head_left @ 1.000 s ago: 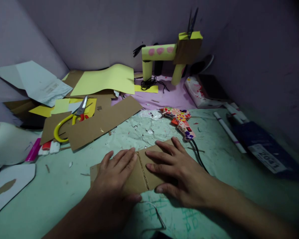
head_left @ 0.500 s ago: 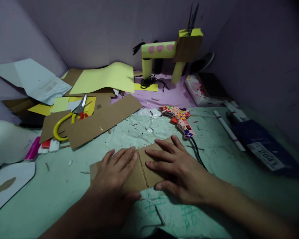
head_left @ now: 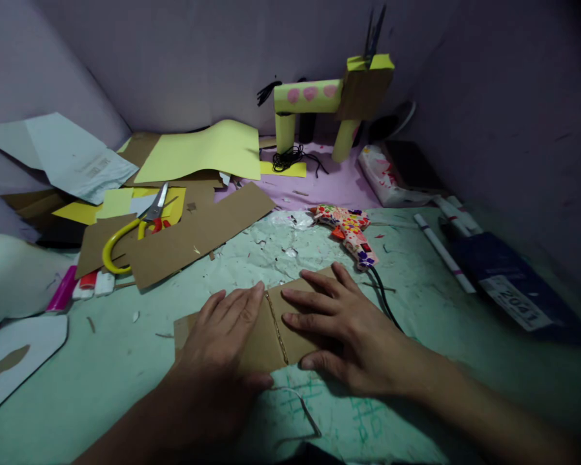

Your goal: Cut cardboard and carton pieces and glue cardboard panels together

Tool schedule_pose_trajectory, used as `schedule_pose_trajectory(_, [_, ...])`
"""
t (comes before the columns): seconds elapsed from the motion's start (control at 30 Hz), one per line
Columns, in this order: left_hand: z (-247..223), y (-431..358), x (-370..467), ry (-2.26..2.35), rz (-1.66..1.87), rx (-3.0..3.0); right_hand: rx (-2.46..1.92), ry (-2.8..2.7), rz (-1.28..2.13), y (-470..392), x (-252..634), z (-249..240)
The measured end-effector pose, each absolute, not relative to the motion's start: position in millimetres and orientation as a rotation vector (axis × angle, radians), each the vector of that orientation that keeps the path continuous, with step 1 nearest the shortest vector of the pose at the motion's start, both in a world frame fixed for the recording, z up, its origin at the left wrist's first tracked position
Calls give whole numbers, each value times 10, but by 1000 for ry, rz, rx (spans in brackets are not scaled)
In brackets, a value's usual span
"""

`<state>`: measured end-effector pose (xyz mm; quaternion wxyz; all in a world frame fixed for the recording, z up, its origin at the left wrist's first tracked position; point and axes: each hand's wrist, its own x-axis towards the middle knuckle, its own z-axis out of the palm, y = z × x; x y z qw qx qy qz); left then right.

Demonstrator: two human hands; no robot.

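Two brown cardboard pieces (head_left: 264, 339) lie edge to edge on the green table cover, with a rough seam between them. My left hand (head_left: 220, 342) rests flat on the left piece, its fingers stretched out near the seam and its thumb at the lower edge. On the right piece lies my right hand (head_left: 343, 326), palm down with the fingers spread. A flower-patterned glue gun (head_left: 346, 229) is on the table beyond my right hand, its black cord running down beside that hand.
Yellow-handled scissors (head_left: 142, 229) and a cardboard strip (head_left: 203, 239) lie at the left. A yellow animal figure (head_left: 310, 97) stands at the back. White sticks (head_left: 445, 255) and a blue packet (head_left: 523, 284) are at the right; a white board (head_left: 33, 355) is at the left.
The fingers of my left hand have drawn slightly closer together on the cardboard. My right hand and the cardboard pieces stay in place.
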<state>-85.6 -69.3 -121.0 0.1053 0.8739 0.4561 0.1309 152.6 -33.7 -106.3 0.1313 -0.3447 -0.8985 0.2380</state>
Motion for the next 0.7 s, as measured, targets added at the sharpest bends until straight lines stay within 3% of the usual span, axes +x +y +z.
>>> schedule_pose_trajectory(0.37, [-1170, -677, -856, 1322, 305, 2579, -1019, -2611, 707, -333, 1532, -1051])
schedule_pose_trajectory(0.7, [-1102, -651, -840, 1282, 24, 2576, -933, -2596, 680, -299, 1488, -1015])
